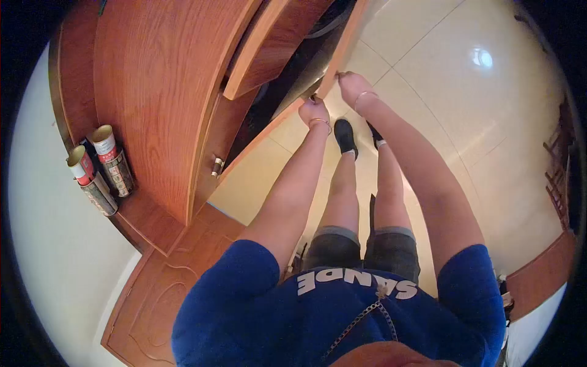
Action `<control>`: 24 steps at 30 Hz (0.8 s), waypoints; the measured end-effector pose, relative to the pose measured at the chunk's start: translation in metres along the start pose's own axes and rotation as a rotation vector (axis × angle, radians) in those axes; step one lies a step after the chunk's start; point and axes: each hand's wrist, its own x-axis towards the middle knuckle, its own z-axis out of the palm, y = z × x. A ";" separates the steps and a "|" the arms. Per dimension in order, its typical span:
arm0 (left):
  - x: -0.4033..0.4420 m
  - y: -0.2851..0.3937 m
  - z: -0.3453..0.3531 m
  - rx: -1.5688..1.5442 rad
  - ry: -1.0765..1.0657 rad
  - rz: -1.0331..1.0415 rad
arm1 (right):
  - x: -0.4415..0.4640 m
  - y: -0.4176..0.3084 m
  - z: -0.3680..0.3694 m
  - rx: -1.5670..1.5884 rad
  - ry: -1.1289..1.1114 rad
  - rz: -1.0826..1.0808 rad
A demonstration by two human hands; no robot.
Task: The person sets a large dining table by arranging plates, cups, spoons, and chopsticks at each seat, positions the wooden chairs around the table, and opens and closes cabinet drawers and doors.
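Two wooden cabinet doors stand swung out from a dark cabinet interior. My left hand [313, 112] is closed around a small handle at the edge of the left door [263, 131]. Beside it, my right hand [354, 90] is closed on the handle of the right door [343, 46]. Both handles are mostly covered by my fingers. The free edges of the doors are near each other. Above the opening, a wooden drawer [269, 58] sticks out under the cabinet top [165, 73]. A metal hinge [217, 166] shows on the left side.
Two open cylindrical cans [114, 162] stand by the wall at the left end of the cabinet top. A panelled wooden door [159, 306] is at lower left. Glossy floor tiles [440, 79] spread to the right, with dark wooden furniture [556, 171] at the far right.
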 end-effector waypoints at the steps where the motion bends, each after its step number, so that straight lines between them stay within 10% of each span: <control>1: 0.003 0.003 -0.001 -0.009 0.005 0.000 | 0.016 -0.014 0.000 -0.009 0.009 -0.029; 3: 0.006 0.010 -0.005 -0.175 0.262 0.199 | 0.033 -0.040 -0.005 -0.021 0.018 -0.054; 13: 0.089 -0.007 0.017 -0.140 0.180 0.024 | 0.066 -0.088 -0.028 0.031 0.038 0.054; 15: 0.112 -0.029 0.039 -0.017 0.323 0.387 | 0.076 -0.084 -0.013 0.062 0.046 0.051; 16: 0.068 0.035 -0.040 -0.115 -0.137 -0.047 | 0.080 -0.080 -0.007 0.076 0.021 0.059; 18: 0.080 -0.008 -0.014 -0.602 -0.407 -0.070 | 0.075 -0.078 -0.014 0.195 0.048 0.080; 19: 0.095 -0.057 0.015 -0.454 -0.367 0.228 | 0.055 -0.072 -0.012 0.302 0.087 0.097; 22: 0.006 -0.024 -0.083 -0.409 -0.407 0.093 | -0.009 -0.008 0.039 0.463 0.258 0.164; 23: 0.027 -0.098 -0.040 0.022 -0.464 0.535 | -0.042 0.013 0.046 0.499 0.232 0.257; 24: -0.026 -0.060 -0.108 -0.269 -0.536 0.165 | -0.080 0.038 0.047 0.374 0.092 0.404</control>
